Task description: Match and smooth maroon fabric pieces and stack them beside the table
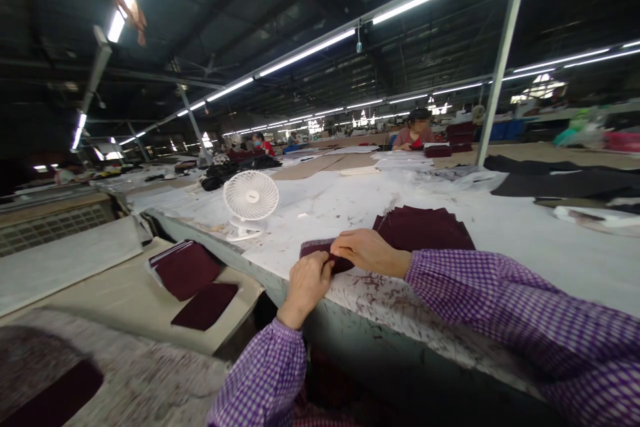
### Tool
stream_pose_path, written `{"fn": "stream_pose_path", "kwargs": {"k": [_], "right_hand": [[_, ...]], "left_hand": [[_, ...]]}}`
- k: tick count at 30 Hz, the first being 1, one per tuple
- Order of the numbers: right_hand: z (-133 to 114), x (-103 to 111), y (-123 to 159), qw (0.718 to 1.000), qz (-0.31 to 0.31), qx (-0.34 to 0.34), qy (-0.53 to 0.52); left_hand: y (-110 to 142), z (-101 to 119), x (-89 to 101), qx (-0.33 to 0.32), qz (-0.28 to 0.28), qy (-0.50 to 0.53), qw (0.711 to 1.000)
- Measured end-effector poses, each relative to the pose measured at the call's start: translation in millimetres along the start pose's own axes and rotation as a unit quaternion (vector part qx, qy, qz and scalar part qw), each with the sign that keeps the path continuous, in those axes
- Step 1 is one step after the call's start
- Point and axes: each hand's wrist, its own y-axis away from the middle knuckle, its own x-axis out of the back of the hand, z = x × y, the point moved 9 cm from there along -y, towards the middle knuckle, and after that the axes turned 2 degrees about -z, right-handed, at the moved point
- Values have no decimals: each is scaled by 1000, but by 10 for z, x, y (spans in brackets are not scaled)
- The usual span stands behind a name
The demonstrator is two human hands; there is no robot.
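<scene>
A small maroon fabric piece (313,248) with a greyish strip along its far edge lies at the front of the white-covered table. My left hand (306,283) is closed on its near edge, thumb and fingers pinched together. From the right, my right hand (367,250) pinches the same piece near its middle. The two hands are almost touching, and they cover much of the fabric. Just beyond my right forearm sits a fanned stack of maroon fabric pieces (425,227).
A white fan (250,197) stands at the table's left. Lower left, a beige surface (125,290) holds more maroon pieces (187,269). A pole (503,57) rises at the right, near dark fabric (560,180). Co-workers (414,132) sit further back.
</scene>
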Motion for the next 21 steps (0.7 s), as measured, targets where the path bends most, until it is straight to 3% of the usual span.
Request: {"fn": "stream_pose_path", "kwargs": {"k": [2,4,6,7,8,11,13,14,16,18,21], "right_hand": [[130,-24,28,998,34,-46,-17],[237,-150,62,997,20,-74,14],[263,-324,83,996,-24,-56,65],[260,-394,91,995,-43,-41,85],[256,-441,97,993,-54,-31,100],[221,-479,92,990,-70,-19,123],[173,-469,78,989,-81,-14,124],[151,-461,71,989,-84,-11,121],[130,-446,60,991,-84,-10,106],[158,-425,50,995,-70,-20,71],[295,-287,31,997,8,-75,7]], "left_hand": [[-36,-75,-14,37,14,1,999],[-55,-168,-4,64,38,44,996],[-61,-323,29,93,69,152,981],[-54,-455,49,123,91,233,960],[-36,-619,63,163,117,322,925],[74,-1130,62,288,207,538,764],[124,-1334,88,328,243,586,701],[131,-1384,117,333,248,590,692],[123,-1387,191,322,242,585,704],[85,-1257,305,269,226,578,737],[37,-931,475,174,180,556,793]]}}
